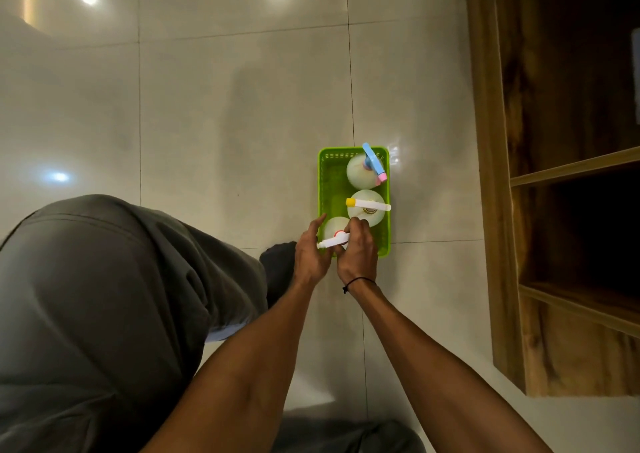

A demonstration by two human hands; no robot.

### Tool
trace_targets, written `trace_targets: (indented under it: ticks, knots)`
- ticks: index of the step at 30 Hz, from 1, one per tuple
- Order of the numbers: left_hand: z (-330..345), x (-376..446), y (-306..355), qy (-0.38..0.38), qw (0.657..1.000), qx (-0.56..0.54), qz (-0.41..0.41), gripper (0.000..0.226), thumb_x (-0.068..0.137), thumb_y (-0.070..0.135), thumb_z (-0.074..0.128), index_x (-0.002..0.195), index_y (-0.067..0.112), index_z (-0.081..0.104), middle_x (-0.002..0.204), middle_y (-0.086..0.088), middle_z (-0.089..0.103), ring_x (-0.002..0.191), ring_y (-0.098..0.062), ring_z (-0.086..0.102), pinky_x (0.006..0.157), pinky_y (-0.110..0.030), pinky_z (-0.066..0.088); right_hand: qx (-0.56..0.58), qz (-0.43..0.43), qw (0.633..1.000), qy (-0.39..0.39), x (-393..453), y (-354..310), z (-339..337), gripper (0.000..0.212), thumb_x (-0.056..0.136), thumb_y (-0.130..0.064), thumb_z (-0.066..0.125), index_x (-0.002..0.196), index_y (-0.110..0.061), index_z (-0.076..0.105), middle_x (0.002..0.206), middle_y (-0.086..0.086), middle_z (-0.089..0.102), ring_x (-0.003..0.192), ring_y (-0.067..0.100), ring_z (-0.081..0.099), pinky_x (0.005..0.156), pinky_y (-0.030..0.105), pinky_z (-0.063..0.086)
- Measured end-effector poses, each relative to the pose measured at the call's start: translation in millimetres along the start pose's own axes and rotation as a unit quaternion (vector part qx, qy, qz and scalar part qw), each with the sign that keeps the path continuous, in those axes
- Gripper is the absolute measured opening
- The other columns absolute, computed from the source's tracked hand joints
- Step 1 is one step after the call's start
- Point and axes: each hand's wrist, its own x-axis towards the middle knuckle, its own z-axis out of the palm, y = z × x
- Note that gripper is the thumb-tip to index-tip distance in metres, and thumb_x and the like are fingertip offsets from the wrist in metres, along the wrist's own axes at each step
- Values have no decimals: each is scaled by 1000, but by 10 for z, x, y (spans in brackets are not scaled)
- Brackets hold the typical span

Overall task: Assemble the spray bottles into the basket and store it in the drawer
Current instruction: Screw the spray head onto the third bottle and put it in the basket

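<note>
Basket (326, 189) near end and third bottle (333, 227) half behind hands.

Lime-green basket (325, 182), pale bottles (360, 175), beige glossy floor tiles (242, 106), wood-grain cabinet (512, 210)

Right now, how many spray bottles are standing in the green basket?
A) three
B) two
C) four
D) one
A: three bottles stand in the green basket: the blue-headed bottle at the far end, the yellow-nozzle bottle in the middle, and the red-nozzle bottle nearest, where the left hand and right hand are working on its spray head.
</note>
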Motion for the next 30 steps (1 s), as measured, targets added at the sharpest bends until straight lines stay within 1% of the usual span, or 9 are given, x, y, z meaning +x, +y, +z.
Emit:
trace_targets:
  ticks: [2,4,7,9,12,16,22,26,30]
  knots:
    - [2,14,32,1,1000,-23,-5,65,99,6,71,158,13,43,140,-18,66,128,-37,65,109,-57,53,-4,-2,1000,-1,1,4,11,33,83,-7,80,105,-9,56,110,11,62,102,34,62,71,45,54]
    - [9,25,60,8,999,-45,-29,73,100,10,71,162,18,32,141,-20,66,127,-37,67,107,-57,55,-3,-1,1000,-2,18,8,4,35,84,-9,81,107,-9,56,111,11,62,104,34,62,73,45,56]
    - [54,44,43,2,997,-47,-64,79,103,6,66,167,15,21,157,-23,52,147,-38,51,117,-58,46,9,5,1000,-6,74,16,-30,37,84,-11,82,110,-9,56,114,12,61,107,32,62,77,44,57]
    - [85,87,38,-5,995,-56,-82,74,103,4,65,166,12,27,159,-22,50,147,-39,50,118,-57,46,18,5,1000,-9,127,37,-57,38,84,-10,82,111,-8,56,115,12,60,108,32,61,79,43,56]
    - [127,160,72,-2,992,-81,-96,62,101,-1,66,158,5,41,149,-23,58,135,-42,59,110,-59,52,34,-3,999,-6,183,81,-98,39,83,-6,82,113,-7,57,115,13,60,108,32,61,81,44,55]
    - [177,232,140,16,990,-97,-103,57,100,2,66,154,9,48,145,-21,61,130,-41,62,105,-58,57,48,-7,999,0,287,102,-139,40,84,-5,81,116,-6,57,117,13,61,108,31,61,83,41,56]
    - [235,449,305,23,987,-123,-103,56,102,-6,56,155,12,46,145,-22,60,128,-41,63,100,-57,60,62,-16,998,16,566,78,-206,39,83,-4,81,114,-5,58,114,12,61,103,29,62,80,38,52]
    - [281,625,436,20,986,-129,-100,58,101,-9,52,155,11,46,146,-22,59,128,-42,63,100,-59,60,56,-26,998,30,802,60,-276,32,85,-6,78,110,-3,58,110,16,60,99,34,62,78,46,54]
    - [332,780,594,18,986,-136,-98,59,101,-8,52,157,8,46,149,-21,58,132,-41,61,103,-59,58,42,-36,998,30,1020,19,-375,31,83,-5,78,108,-1,59,103,16,62,95,35,62,76,44,51]
